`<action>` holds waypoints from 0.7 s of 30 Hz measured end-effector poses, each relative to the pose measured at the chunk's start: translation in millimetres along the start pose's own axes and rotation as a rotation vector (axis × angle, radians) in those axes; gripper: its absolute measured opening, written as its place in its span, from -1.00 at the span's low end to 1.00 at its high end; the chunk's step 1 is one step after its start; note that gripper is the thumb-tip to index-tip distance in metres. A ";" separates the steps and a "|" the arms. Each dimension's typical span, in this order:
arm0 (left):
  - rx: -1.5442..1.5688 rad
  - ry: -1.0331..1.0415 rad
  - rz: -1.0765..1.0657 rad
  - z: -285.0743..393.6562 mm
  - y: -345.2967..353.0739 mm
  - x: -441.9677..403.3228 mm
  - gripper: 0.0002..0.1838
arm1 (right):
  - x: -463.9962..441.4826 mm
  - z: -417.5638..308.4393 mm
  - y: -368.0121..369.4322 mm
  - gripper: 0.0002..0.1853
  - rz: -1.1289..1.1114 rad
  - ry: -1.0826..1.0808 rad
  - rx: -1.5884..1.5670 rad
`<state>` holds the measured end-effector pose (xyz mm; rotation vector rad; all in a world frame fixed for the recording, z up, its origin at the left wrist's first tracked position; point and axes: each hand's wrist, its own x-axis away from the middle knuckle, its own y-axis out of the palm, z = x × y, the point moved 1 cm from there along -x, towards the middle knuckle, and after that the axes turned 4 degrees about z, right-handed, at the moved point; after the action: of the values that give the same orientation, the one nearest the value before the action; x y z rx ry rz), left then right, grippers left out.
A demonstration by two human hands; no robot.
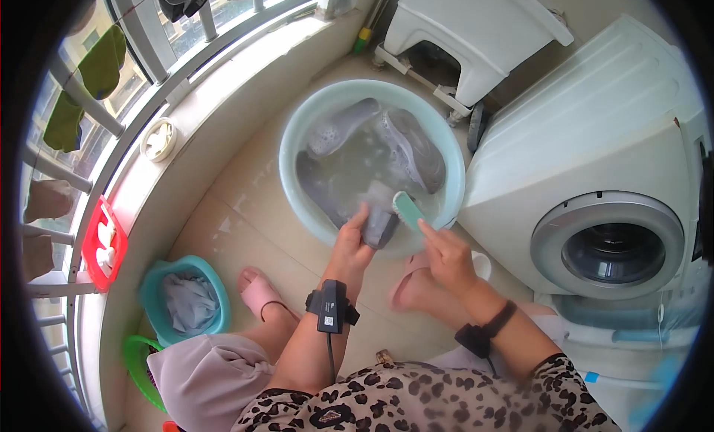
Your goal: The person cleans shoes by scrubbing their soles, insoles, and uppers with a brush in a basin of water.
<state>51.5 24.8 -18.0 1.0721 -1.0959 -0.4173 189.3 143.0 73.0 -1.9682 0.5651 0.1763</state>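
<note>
A wet grey piece (pixel 381 227), possibly part of a shoe or slipper, is in my left hand (pixel 352 246), at the near rim of the basin. My thumb and fingers close around its near end. In my right hand (pixel 448 255) is a brush (pixel 407 209) with a green back and pale bristles, tilted just right of that piece. Whether the bristles touch it I cannot tell. The light-blue basin (pixel 288 146) holds cloudy, sudsy water. More grey pieces (pixel 416 146) lie soaking in it, partly under foam.
A white front-loading washing machine (pixel 587 201) stands right, and a white sink (pixel 476 30) behind. At left are a teal tub (pixel 222 291) with pale cloth, a green basket (pixel 134 365), a red basket (pixel 94 242) and a small bowl (pixel 158 140) by the railing. Pink slippers (pixel 259 289) are on my feet.
</note>
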 end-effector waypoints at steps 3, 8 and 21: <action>-0.074 0.125 0.063 7.0 -1.6 7.3 -0.72 | -21.1 -10.6 28.6 -0.60 -0.032 -0.018 -0.005; -0.130 0.265 0.082 20.3 -21.1 -8.9 -0.81 | -58.2 -31.8 71.9 -0.56 -0.165 -0.050 0.231; -0.179 0.348 0.137 23.1 4.3 -18.0 -0.76 | -8.9 36.5 -8.2 -0.56 -0.232 -0.181 0.372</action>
<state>22.5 28.7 -22.3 0.8661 -0.8004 -0.2049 189.7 180.8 66.4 -1.6191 0.2281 0.0949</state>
